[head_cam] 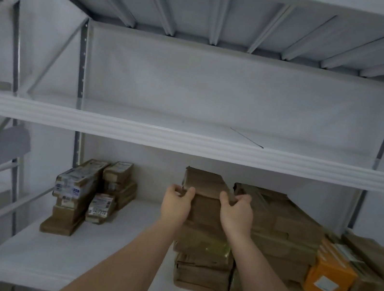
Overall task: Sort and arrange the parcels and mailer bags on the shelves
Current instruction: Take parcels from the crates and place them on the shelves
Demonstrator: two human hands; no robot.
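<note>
My left hand [178,200] and right hand [236,210] grip the near edge of the top brown parcel [205,183], fingers curled over it, atop the stack [204,249] below my hands on the lower shelf [97,251]. Left of them stand labelled parcels [76,189]; right, an orange parcel [329,275].

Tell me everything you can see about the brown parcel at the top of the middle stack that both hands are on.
The flat brown paper-wrapped parcel tops a tall stack of similar brown parcels on the white lower shelf. It looks wrapped in kraft paper, creased, with a folded end flap at its far left corner. It sits tilted, near end raised. The left hand grips its near left edge, the right hand its near right edge. No label shows.
</note>
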